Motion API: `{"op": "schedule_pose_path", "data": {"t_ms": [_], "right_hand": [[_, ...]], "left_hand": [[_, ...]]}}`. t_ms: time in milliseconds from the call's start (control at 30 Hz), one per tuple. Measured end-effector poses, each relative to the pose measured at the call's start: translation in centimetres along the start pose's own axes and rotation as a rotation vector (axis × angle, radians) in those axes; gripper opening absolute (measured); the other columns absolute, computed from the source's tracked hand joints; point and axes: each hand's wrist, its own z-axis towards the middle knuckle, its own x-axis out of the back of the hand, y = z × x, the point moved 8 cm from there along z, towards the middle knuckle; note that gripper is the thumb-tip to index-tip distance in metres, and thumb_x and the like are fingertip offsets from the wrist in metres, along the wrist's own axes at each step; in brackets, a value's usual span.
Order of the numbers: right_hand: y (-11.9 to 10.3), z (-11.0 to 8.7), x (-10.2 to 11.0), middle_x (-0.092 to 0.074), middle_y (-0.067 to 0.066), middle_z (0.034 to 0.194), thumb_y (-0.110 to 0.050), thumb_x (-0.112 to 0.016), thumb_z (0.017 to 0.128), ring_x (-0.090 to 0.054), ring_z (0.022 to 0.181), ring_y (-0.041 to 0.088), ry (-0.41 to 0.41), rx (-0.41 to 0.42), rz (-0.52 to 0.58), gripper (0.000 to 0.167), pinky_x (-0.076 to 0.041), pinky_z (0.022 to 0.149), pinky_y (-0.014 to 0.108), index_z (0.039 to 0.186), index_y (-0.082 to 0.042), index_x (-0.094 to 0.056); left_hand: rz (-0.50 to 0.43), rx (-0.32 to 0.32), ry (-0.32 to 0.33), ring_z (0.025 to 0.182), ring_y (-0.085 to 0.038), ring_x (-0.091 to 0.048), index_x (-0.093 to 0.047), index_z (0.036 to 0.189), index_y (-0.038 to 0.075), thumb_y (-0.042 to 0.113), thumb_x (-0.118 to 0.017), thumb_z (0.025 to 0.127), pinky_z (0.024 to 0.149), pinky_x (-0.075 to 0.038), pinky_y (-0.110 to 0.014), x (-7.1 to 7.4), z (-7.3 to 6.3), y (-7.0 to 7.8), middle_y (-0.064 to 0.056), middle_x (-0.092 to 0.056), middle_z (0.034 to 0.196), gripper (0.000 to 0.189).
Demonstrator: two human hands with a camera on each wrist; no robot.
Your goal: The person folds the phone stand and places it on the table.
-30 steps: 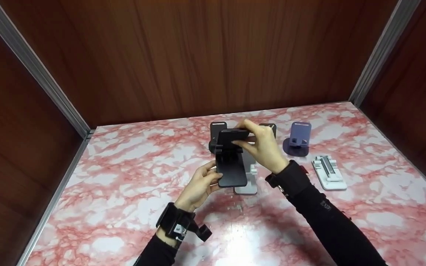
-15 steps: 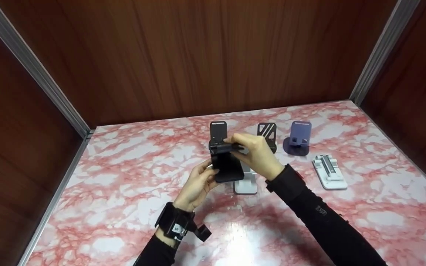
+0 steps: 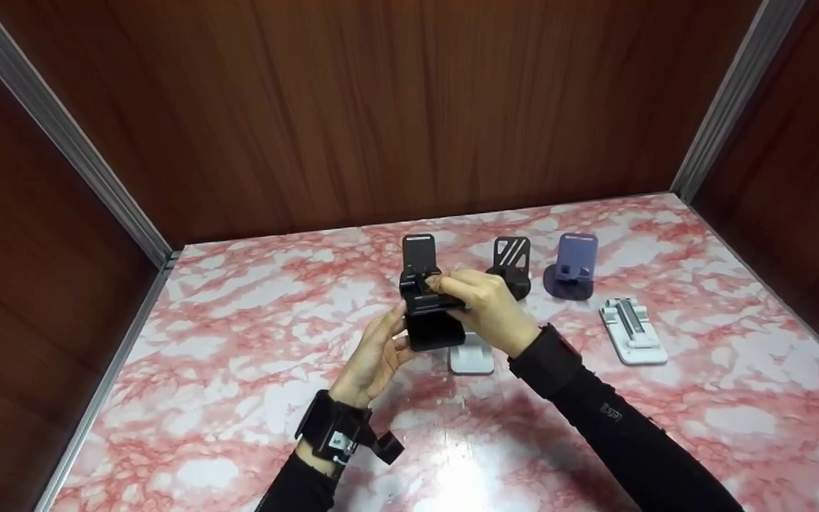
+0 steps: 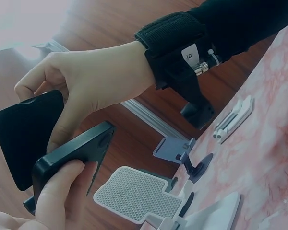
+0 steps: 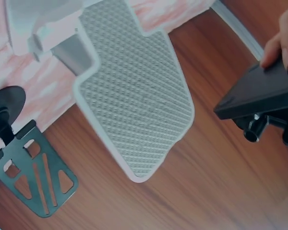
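Observation:
A black folding phone stand (image 3: 436,333) is held above the table between both hands. My left hand (image 3: 372,354) grips the left edge of its base plate, thumb along the side. My right hand (image 3: 486,307) pinches the upper plate, which is tilted over the base plate with a gap between them. In the left wrist view the two plates (image 4: 26,139) stand apart at an angle. The hinge (image 5: 254,129) shows under the plate in the right wrist view. Just behind and below stands a white phone stand (image 5: 134,86) with a textured plate, mostly hidden from the head view.
At the back stand a black phone stand (image 3: 419,250), a slotted black stand (image 3: 512,257) and a purple stand (image 3: 577,257). A folded white stand (image 3: 633,336) lies at the right. Wooden panels (image 3: 409,107) surround the red-and-white marbled table (image 3: 239,384).
My right hand has moved down and slightly left, tipping the upper plate lower toward the base plate. The held stand has shifted a little left, uncovering the slotted black stand.

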Motion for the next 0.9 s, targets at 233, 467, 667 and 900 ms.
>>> {"op": "schedule_pose_path", "data": {"t_ms": [233,467,667,900], "right_hand": [[-0.1,-0.5,-0.4,-0.068,0.007,0.1,-0.002,-0.079,0.066,-0.066,0.093,0.021,-0.032,0.011,0.073,0.035,-0.054,0.083,0.032,0.098,-0.006,-0.064],[1.4,-0.7,-0.2,-0.068,0.007,0.11,-0.013,-0.07,0.082,-0.063,0.104,0.02,-0.111,-0.185,0.438,0.029,-0.05,0.093,0.027,0.11,-0.009,-0.064],[3.4,-1.8,-0.1,-0.065,0.013,0.114,-0.006,-0.061,0.087,-0.06,0.111,0.02,-0.037,-0.483,0.688,0.018,-0.05,0.094,0.031,0.104,-0.004,-0.067],[4.6,-3.5,-0.7,-0.06,0.012,0.12,-0.022,-0.065,0.086,-0.059,0.108,0.023,-0.166,-0.818,0.691,0.043,-0.051,0.092,0.033,0.125,-0.006,-0.054]], "left_hand": [[0.017,0.004,-0.001,0.091,-0.015,-0.064,-0.039,0.134,0.0,0.031,-0.052,0.09,0.081,-0.054,-0.025,0.1,-0.1,0.1,-0.005,-0.06,0.114,0.055],[0.022,-0.015,0.029,0.091,-0.013,-0.062,-0.032,0.139,0.003,0.027,-0.053,0.089,0.08,-0.054,-0.024,0.4,-0.1,0.4,-0.003,-0.061,0.112,0.059],[0.033,-0.025,0.058,0.093,-0.015,-0.062,-0.019,0.141,0.005,0.024,-0.058,0.084,0.081,-0.053,-0.026,0.5,-0.2,0.8,-0.007,-0.06,0.112,0.071],[0.063,-0.049,0.055,0.097,-0.017,-0.061,-0.015,0.144,0.005,0.021,-0.059,0.081,0.084,-0.053,-0.027,0.7,-0.3,1.4,-0.013,-0.057,0.119,0.078]]}}
